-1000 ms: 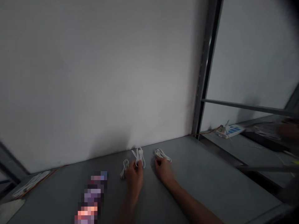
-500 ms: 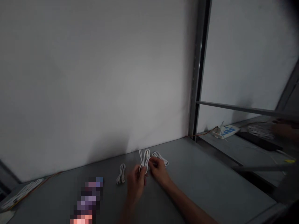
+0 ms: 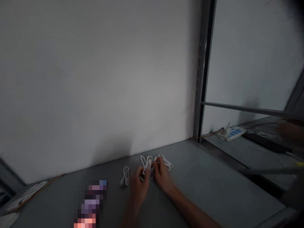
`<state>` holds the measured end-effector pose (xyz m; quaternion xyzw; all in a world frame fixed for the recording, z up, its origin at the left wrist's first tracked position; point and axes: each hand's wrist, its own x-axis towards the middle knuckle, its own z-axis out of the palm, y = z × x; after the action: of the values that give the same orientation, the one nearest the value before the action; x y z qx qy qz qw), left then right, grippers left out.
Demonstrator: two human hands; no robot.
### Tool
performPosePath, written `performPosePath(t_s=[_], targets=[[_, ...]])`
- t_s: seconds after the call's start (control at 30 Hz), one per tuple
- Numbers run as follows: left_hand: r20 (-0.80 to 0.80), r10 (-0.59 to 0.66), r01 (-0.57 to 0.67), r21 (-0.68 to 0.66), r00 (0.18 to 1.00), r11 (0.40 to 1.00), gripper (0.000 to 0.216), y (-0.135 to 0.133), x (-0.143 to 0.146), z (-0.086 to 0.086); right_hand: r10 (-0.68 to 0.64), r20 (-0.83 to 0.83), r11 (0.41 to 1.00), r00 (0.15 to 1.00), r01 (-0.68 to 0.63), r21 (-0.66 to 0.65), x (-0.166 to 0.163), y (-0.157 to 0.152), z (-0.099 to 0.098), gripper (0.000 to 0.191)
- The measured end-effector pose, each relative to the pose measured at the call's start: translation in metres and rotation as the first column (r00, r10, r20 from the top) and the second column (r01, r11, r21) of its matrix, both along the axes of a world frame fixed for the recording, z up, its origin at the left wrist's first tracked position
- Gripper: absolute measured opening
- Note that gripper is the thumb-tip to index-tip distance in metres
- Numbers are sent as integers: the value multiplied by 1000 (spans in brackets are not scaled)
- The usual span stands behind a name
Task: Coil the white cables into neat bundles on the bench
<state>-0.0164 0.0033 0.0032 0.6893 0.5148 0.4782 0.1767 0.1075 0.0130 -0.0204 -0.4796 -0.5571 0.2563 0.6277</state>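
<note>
A coiled white cable (image 3: 148, 162), its loops standing up and a connector among them, is gripped in my left hand (image 3: 140, 185). Just to its right, my right hand (image 3: 163, 177) has its fingers pinched, and a strand of the cable runs down between the two hands; the fingertips partly hide what they grip. Behind my right hand lies a second coiled white cable (image 3: 167, 164), partly covered by the fingers. A third white cable bundle (image 3: 125, 176) rests on the grey tabletop (image 3: 187, 183), left of my left hand.
A pixelated object (image 3: 91, 202) is on the tabletop at front left. More white cables (image 3: 29, 193) lie at the far left edge. Beyond a metal post (image 3: 201, 72) and rail are a white-and-blue power strip (image 3: 232, 133), a black object (image 3: 267, 143) and another person's blurred hand (image 3: 289, 131).
My right hand has shifted slightly right, away from the coil, and a strand now shows between the hands. My left hand still holds the coil, now a little lower.
</note>
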Motion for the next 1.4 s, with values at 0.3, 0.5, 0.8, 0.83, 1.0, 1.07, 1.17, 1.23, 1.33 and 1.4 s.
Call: performPosePath(t_s=[0.3,0.5,0.8,0.83,1.0,1.07,1.17,1.23,1.33,1.4], targets=[[82,-109,107,27,991,994,20,0,2,3,109,-58,992,992,-105,65,-5,-5,4,24],[230,-157,178,-74,960,981,22,0,5,-2,121,-75,992,990,-119,39,-2,1,-4,20],[315,-36,81,-133,948,988,49,-6,7,9,95,-103,995,990,-92,32,-2,1,2,24],[351,-38,96,-150,936,984,50,-5,6,9,90,-121,996,989,-87,29,-2,1,2,26],[458,-89,201,-201,884,959,38,3,1,-1,169,-236,982,957,-184,-43,1,6,2,36],[458,-93,222,-237,884,946,39,8,-1,-6,231,-300,960,926,-266,-82,4,8,3,42],[544,-115,303,-269,831,914,47,15,-4,-9,287,-368,937,885,-338,-83,8,9,7,50],[605,-156,390,-278,781,878,48,18,-5,-7,298,-396,930,869,-357,-84,11,9,10,53],[629,-186,451,-292,755,843,47,19,-7,-1,304,-411,922,860,-374,-101,14,8,12,54],[644,-192,481,-308,740,821,45,16,-7,3,319,-407,917,856,-388,-96,14,7,13,53]])
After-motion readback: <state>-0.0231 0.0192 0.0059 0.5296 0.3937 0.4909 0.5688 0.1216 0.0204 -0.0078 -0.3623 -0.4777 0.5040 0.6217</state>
